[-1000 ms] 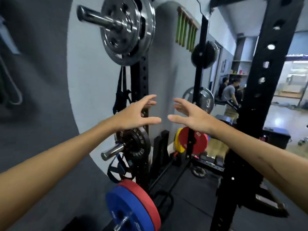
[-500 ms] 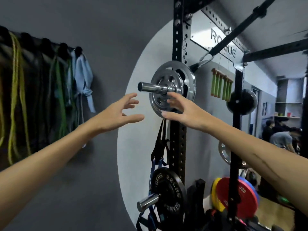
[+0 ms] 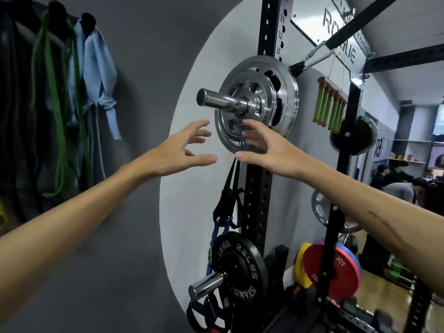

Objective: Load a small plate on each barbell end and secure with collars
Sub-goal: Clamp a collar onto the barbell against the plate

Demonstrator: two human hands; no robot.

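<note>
A small chrome plate (image 3: 230, 133) hangs on a steel storage peg (image 3: 216, 101) high on the black rack upright (image 3: 266, 25), with a larger chrome plate (image 3: 287, 92) behind it. My left hand (image 3: 177, 152) is open, fingers spread, just left of and below the small plate, not touching it. My right hand (image 3: 266, 150) is open too, its fingertips at the plate's lower edge. No barbell or collar is in view.
A black 10 kg plate (image 3: 240, 267) sits on a lower peg, with black straps (image 3: 228, 203) hanging between. Red and yellow plates (image 3: 334, 272) stand lower right. Resistance bands (image 3: 55, 104) and a blue cloth (image 3: 98, 70) hang on the left wall. People are at the far right (image 3: 398, 183).
Both hands have risen from the lower black plate's level to the chrome plates on the upper peg. My view has tilted up and moved closer.
</note>
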